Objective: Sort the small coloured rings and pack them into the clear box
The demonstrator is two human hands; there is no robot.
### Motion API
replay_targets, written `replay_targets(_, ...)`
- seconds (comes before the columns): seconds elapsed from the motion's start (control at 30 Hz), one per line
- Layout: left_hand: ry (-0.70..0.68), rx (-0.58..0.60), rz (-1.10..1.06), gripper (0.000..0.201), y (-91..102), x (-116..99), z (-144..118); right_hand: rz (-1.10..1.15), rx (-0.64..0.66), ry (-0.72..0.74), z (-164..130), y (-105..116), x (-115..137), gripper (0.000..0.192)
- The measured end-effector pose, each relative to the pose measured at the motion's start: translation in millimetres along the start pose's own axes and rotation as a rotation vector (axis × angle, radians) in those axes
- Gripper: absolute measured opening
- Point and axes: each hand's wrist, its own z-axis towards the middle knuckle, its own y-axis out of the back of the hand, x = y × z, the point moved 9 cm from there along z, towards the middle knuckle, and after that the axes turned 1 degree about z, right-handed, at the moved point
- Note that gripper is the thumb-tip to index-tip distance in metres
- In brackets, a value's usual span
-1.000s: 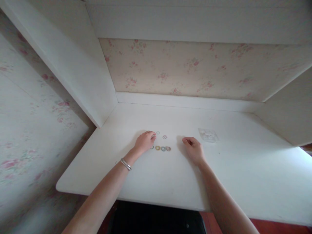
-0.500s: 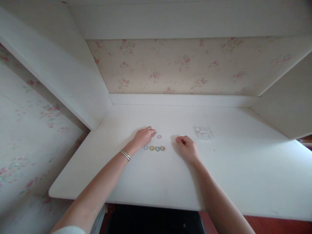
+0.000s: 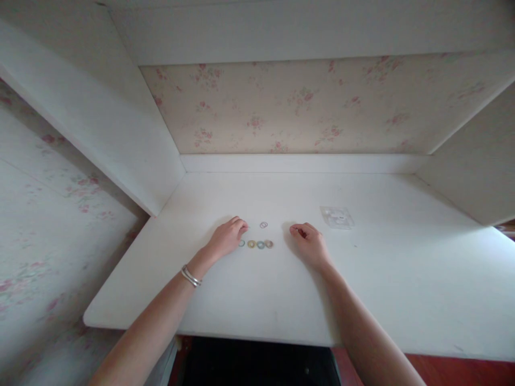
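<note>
A white painted counter (image 3: 362, 279) fills the middle and lower frame, its surface matte and smooth, set into an alcove with plain white side panels. Across the upper centre runs wallpaper (image 3: 281, 107), cream with faded pink flowers; the same pattern shows at the far left edge.

Two bare forearms reach in from the bottom of the frame. The left hand (image 3: 226, 236), just left of centre, rests palm down, fingers curled loosely together with the tips at the counter; whether the grip pinches anything cannot be told. A thin silver bangle (image 3: 190, 276) circles that wrist. The right hand (image 3: 309, 241), just right of centre, rests on its edge with thumb and forefinger closed together in a pinch; anything between them is too small to see.

Right of centre lies a small clear plastic packet (image 3: 337, 217), flat and glossy, well apart from the hands.

Between the hands sits a short straight row of tiny rings (image 3: 256, 244), bluish, yellow and orange, apparently lined up on purpose. Just above it lies one thin pinkish ring (image 3: 263, 224) on its own.
</note>
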Motion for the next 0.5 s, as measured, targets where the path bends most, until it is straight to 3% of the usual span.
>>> replay_targets(0.23,0.000,-0.022,-0.019,0.021,-2.2,3.6,-42.6,-0.032,0.026,-0.015,-0.3,-0.8,2.0,0.033)
replay_targets(0.5,-0.018,-0.029,0.046,0.023,-3.2,1.8,-49.8,-0.059,0.020,-0.023,-0.9,-0.3,3.2,0.031)
